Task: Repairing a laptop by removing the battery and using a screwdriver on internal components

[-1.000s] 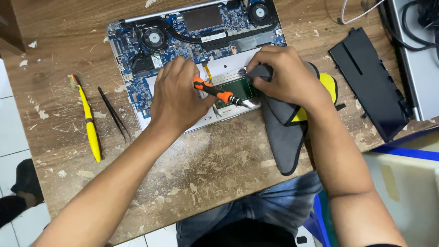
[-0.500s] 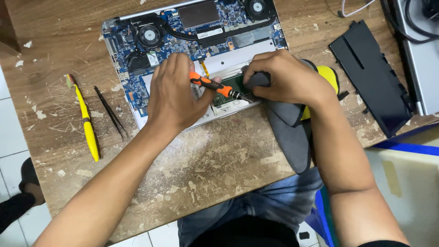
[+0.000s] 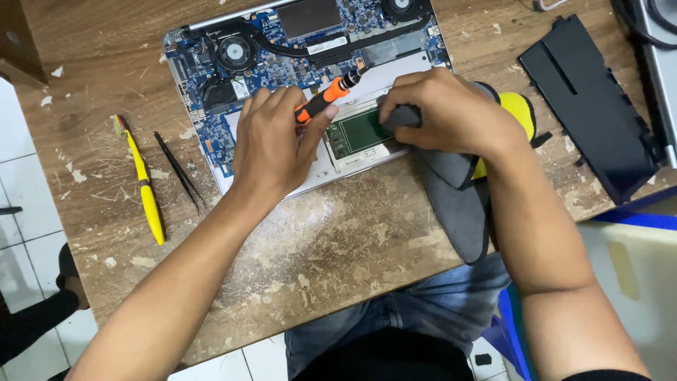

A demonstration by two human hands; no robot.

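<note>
Orange screwdriver (image 3: pixel 326 98) gripped in left hand (image 3: pixel 276 144); right hand (image 3: pixel 451 113) clutches grey cloth (image 3: pixel 451 190).

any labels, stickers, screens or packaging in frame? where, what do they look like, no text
Label strip: on the opened laptop's board, beside the fan; small white rectangle.
Battery pack: table's right side; flat black slab, no label showing.
No screens or packaging in view.

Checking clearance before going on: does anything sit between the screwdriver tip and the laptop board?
Nothing visible does. The left hand holds the orange screwdriver, whose tip is right at the open laptop board. The right hand presses a grey cloth off to the side.
</note>
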